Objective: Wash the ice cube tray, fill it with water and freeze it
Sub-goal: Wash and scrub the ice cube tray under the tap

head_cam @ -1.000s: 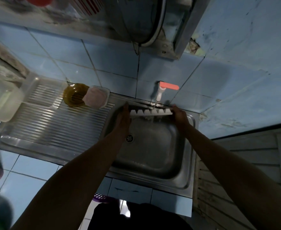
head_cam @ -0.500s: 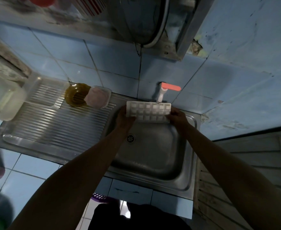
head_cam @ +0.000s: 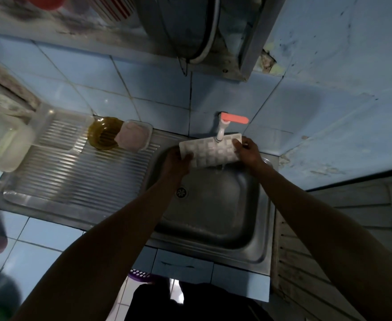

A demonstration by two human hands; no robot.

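While water runs from the white tap [head_cam: 220, 133] with its red lever, the ice cube tray [head_cam: 210, 150] sits right of frame centre, held over the steel sink [head_cam: 213, 218] with its cells facing up. Left hand [head_cam: 177, 162] clamps the tray's left end, right hand [head_cam: 248, 151] pinches the right end. Over on the drainboard [head_cam: 74, 177], left of centre, an amber bowl [head_cam: 104, 133] touches a pink container [head_cam: 134, 135].
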